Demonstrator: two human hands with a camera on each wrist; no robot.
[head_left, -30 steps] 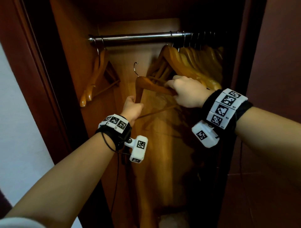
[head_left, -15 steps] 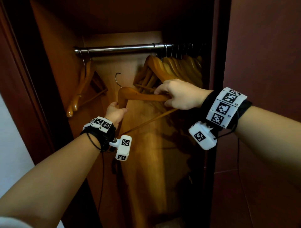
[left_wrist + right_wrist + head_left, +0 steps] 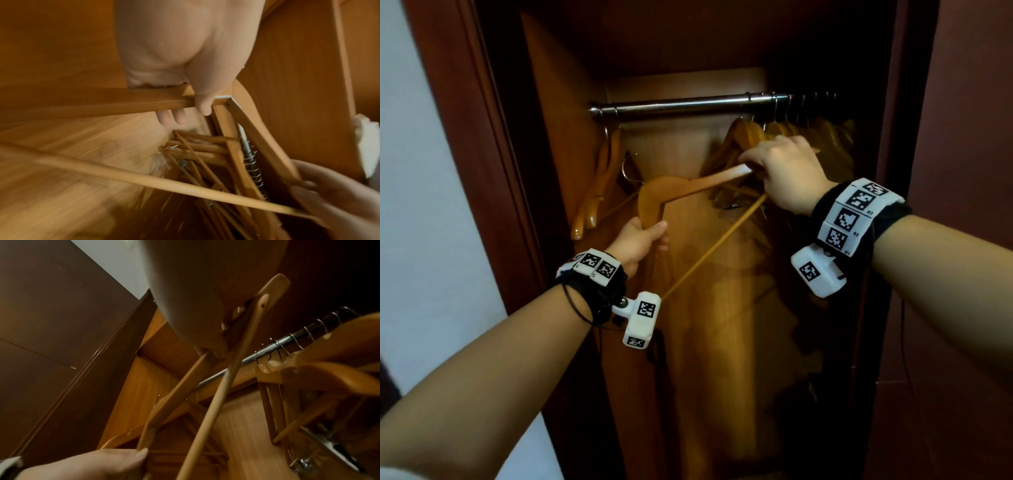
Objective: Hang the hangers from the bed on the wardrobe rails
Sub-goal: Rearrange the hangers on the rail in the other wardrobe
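Note:
A wooden hanger (image 3: 690, 186) is held tilted inside the wardrobe, below the steel rail (image 3: 681, 104). My left hand (image 3: 642, 240) grips its lower left arm, fingers wrapped round the wood (image 3: 144, 102). My right hand (image 3: 784, 171) grips the upper right end (image 3: 273, 285). Its crossbar (image 3: 715, 246) slants down toward my left wrist. The metal hook (image 3: 627, 169) points left, under the rail and apart from it. Several wooden hangers (image 3: 808, 133) hang bunched at the rail's right end, and two more (image 3: 599, 192) at its left end.
The wardrobe's dark door frame (image 3: 493, 137) stands on the left and a dark door panel (image 3: 962, 171) on the right. A bare stretch of rail lies between the two groups of hangers. White wall (image 3: 414, 171) shows at the far left.
The held hanger has tipped: my right hand rose toward the rail, lifting its end, while my left hand stayed low. The view also swung right and downward.

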